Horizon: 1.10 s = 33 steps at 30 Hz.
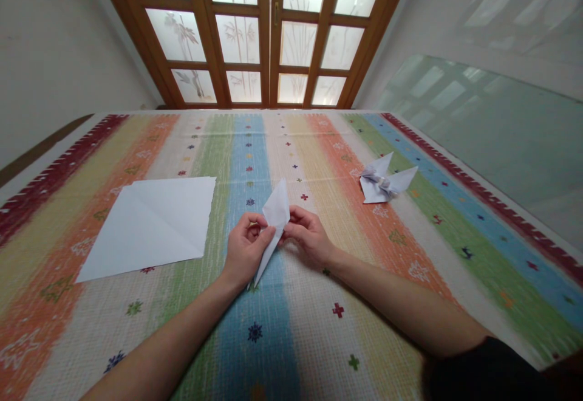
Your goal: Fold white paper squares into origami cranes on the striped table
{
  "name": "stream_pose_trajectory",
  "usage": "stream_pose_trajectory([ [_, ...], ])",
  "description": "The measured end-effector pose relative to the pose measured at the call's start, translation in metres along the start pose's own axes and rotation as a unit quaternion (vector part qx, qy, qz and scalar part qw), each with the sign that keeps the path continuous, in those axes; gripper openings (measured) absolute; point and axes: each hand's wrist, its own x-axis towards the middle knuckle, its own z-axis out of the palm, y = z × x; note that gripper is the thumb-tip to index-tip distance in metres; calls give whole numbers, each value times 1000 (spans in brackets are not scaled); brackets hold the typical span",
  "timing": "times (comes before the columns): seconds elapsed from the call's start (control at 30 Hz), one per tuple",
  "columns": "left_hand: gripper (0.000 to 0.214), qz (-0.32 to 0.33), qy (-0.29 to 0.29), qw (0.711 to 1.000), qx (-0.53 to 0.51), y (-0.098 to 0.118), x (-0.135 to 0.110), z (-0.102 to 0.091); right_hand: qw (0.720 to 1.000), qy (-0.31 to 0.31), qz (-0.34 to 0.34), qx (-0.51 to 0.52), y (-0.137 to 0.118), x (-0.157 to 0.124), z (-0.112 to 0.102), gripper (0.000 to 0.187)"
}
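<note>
A piece of folded white paper, long and pointed at its top and lower ends, is held up just over the table in both hands. My left hand pinches it on the left side, thumb lying across its front near the middle. On the right edge, my right hand grips the same paper between thumb and fingers; some of those fingertips are hidden behind it. Two narrow points hang down below my left thumb.
Flat white sheets with a diagonal crease lie to the left. Folded paper figures, like origami cranes, rest at the right. A striped tablecloth covers the table. Beyond its far edge stand wood-framed glass doors; a glass board leans at right.
</note>
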Motion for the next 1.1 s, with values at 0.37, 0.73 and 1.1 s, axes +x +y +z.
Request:
stream_pose_trajectory([
  [0.37,10,113,59,985,118,-5,4,-4,999,2,-10,-49,0,0,4,26],
  [0.73,17,147,46,971,182,-2,1,-7,996,67,-10,-64,-2,0,9,32],
  [1.1,15,96,46,984,141,-7,-2,-3,986,114,-33,-121,-2,2,8,31],
])
